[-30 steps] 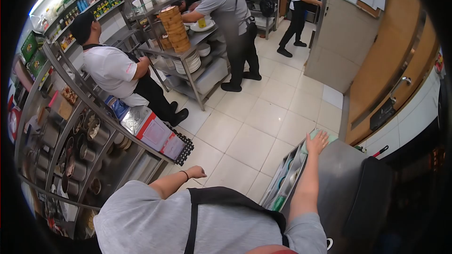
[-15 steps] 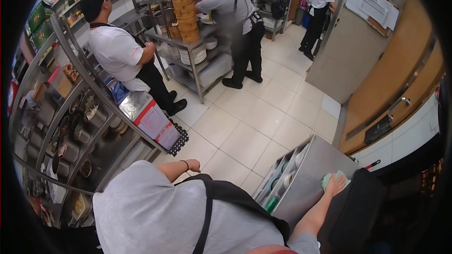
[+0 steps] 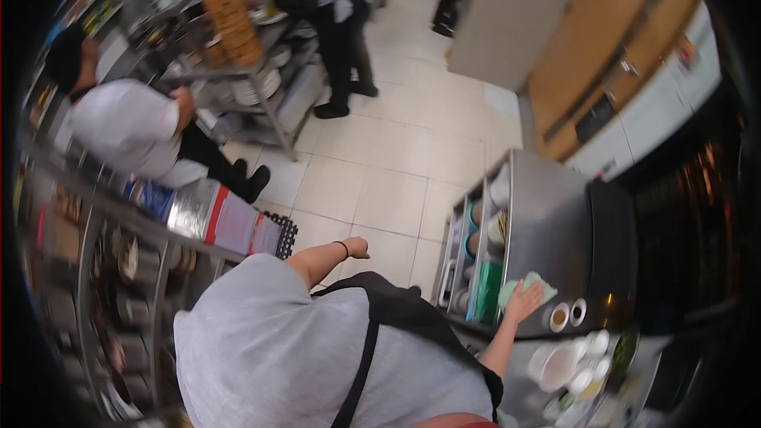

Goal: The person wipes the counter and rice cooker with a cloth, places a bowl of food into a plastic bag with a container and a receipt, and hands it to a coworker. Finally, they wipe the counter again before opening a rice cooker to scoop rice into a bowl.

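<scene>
My right hand (image 3: 525, 301) presses a pale green cloth (image 3: 547, 288) onto the steel counter top (image 3: 547, 222), near its shelved side. The fingers lie over the cloth, which sticks out beyond them. Two small cups of dark sauce (image 3: 560, 316) stand on the steel just right of this hand. My left hand (image 3: 359, 247), with a dark band at the wrist, is closed in a fist in front of my apron (image 3: 420, 309). It hangs above the floor, and nothing shows in it.
White bowls (image 3: 555, 366) and cups crowd the counter at lower right. Below the top, open shelves hold a green container (image 3: 487, 289). One person (image 3: 127, 127) stands at left by a boxed rack end (image 3: 238, 218); another works beside stacked bamboo steamers (image 3: 232, 24). Tiled floor (image 3: 388, 166) lies ahead.
My view has turned to the right, bringing the sauce cups and bowls into sight. My right hand has drawn the cloth nearer to me along the counter. My left fist stays closed.
</scene>
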The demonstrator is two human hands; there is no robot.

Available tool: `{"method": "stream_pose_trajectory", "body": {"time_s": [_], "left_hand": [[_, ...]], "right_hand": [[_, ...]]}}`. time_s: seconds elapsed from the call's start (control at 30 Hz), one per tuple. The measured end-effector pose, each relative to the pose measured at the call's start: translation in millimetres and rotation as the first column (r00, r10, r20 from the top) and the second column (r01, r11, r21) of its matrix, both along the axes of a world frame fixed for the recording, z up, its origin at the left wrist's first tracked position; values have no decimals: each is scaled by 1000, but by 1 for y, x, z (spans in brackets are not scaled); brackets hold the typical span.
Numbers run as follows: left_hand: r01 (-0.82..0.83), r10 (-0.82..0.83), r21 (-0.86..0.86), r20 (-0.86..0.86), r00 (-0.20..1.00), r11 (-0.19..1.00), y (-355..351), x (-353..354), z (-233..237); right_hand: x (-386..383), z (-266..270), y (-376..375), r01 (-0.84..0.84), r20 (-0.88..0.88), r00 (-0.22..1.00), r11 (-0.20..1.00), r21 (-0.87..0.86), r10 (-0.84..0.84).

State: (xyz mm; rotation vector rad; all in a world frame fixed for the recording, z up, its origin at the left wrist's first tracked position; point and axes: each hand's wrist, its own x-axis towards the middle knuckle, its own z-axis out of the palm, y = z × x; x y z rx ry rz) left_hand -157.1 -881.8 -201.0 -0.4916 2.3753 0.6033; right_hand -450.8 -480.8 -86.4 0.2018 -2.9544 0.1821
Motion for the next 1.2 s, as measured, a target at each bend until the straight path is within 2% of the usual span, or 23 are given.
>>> {"method": "stream_pose_trajectory", "body": {"time_s": [0.07,0.1,0.13,0.2,0.3,0.37,0.4,0.47,0.5,0.57,0.6,0.63,0.7,0.73,0.77,0.83,0.87,0.93,1.0,1.03,1.07,1.13,1.2], "left_hand": [[100,-100,13,-39,994,995,-1,-1,-15],[212,-212,21,-20,977,977,1,4,-19],[205,-204,39,-24,979,978,2,7,-23],[251,-251,58,-18,968,966,7,10,-29],[363,-366,59,41,930,930,17,10,-28],[408,-409,33,36,912,912,25,8,-35],[472,-473,33,36,880,881,36,2,-30],[406,-423,152,104,900,901,52,-9,-11],[445,-461,151,97,882,883,65,-19,-6],[693,-670,126,-185,719,709,101,-40,1],[580,-560,236,-153,815,780,127,-59,0],[549,-521,269,-172,836,792,154,-73,9],[605,-535,291,-288,794,741,215,-100,38],[599,-505,374,-324,800,708,252,-107,67],[642,-514,384,-389,765,664,287,-111,92],[696,-518,443,-465,718,565,353,-110,132],[729,-519,463,-511,685,505,384,-105,156],[747,-576,472,-477,663,469,435,-96,172],[758,-647,508,-424,634,409,474,-88,169],[756,-644,508,-423,637,414,490,-83,169],[774,-687,501,-404,604,387,504,-77,170],[831,-742,457,-426,518,318,524,-69,164],[809,-734,486,-407,543,329,539,-59,176]], "right_hand": [[38,-4,13,-100,-91,992,986,-131,89],[53,-8,19,-163,-146,980,969,-187,136],[73,-7,19,-181,-202,969,963,-199,140],[110,2,20,-106,-123,989,978,-181,85],[157,23,30,-59,-40,998,927,-371,47],[187,71,38,172,252,966,860,-481,-53],[198,73,52,234,252,960,845,-481,-122],[216,79,73,154,54,987,817,-556,-149],[219,86,84,184,47,980,811,-556,-191],[224,102,111,279,-7,945,820,-500,-326],[223,112,126,332,8,927,813,-478,-374],[224,112,138,353,9,917,803,-480,-398],[230,110,166,163,-144,965,935,-314,-217],[232,73,182,112,-326,935,990,-91,-136],[240,53,198,126,-324,934,988,-91,-149],[264,32,234,43,-247,966,987,-158,-81],[280,35,257,103,-156,977,961,-258,-147],[320,27,326,247,-103,954,932,-264,-281],[362,12,402,413,-179,873,883,-222,-453],[386,15,436,493,-137,831,827,-271,-540],[407,16,472,503,-230,795,822,-267,-561],[441,14,531,653,-170,653,663,-366,-738],[457,50,560,735,-146,569,580,-351,-809]]}}
